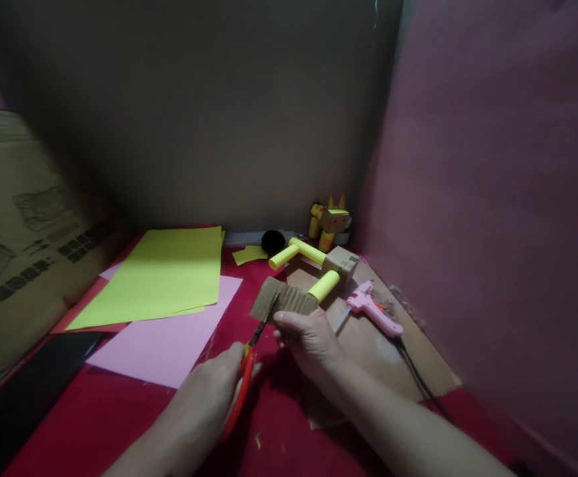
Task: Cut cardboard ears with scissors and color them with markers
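Observation:
My left hand [214, 384] is closed round the red handles of a pair of scissors [242, 394]. The blades point up and away, and they lie across a small piece of corrugated cardboard [291, 299]. My right hand [313, 341] pinches that cardboard at its near right edge, thumb on top. Just behind the cardboard lies a shape of yellow paper tubes [307, 250] joined to a small cardboard box [341, 262]. A pink glue gun [376, 311] rests to the right of my right hand, its cable running toward me.
Yellow sheets [160, 271] and a pink sheet [170, 348] lie at the left on the red cloth [134, 411]. A cardboard board [398, 364] is under the glue gun. A small animal figure [333, 222] stands in the back corner. A large carton [20, 245] is at far left.

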Demonstrator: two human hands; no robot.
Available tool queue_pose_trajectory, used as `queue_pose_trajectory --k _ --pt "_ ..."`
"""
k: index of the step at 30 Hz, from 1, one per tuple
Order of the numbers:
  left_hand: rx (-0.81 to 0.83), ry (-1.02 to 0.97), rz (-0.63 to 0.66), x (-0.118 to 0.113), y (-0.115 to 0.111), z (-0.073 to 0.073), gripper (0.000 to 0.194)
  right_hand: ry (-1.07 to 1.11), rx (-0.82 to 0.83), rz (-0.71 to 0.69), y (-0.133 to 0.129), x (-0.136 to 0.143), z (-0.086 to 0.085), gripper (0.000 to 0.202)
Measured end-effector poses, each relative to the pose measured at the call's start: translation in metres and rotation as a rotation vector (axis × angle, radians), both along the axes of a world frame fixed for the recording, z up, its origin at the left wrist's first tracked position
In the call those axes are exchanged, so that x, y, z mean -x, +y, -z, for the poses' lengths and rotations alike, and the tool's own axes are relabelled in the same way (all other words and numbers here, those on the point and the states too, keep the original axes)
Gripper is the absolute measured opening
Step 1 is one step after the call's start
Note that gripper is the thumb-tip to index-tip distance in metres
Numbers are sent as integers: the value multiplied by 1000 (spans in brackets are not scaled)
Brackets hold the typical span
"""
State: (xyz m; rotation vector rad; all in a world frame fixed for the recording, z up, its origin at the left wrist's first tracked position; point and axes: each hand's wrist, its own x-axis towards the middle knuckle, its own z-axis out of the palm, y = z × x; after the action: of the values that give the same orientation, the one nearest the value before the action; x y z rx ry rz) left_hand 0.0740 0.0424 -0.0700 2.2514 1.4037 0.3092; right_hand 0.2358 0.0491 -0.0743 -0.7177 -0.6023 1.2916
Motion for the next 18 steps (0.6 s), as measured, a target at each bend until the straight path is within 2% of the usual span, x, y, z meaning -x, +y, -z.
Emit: queue_pose_trajectory --k 4,8,15,18 --pt "-17 16 0 0 0 -2 25 2 26 -4 0 1 0 12" --pt "32 51 19 -2 2 -4 27 -10 -6 -14 -1 3 0 11" --pt "-43 1 24 5 6 17 27 -21 1 -27 -2 4 3 11" --pt "-56 -10 26 6 4 15 27 -20 8 -36 -2 4 4 12"
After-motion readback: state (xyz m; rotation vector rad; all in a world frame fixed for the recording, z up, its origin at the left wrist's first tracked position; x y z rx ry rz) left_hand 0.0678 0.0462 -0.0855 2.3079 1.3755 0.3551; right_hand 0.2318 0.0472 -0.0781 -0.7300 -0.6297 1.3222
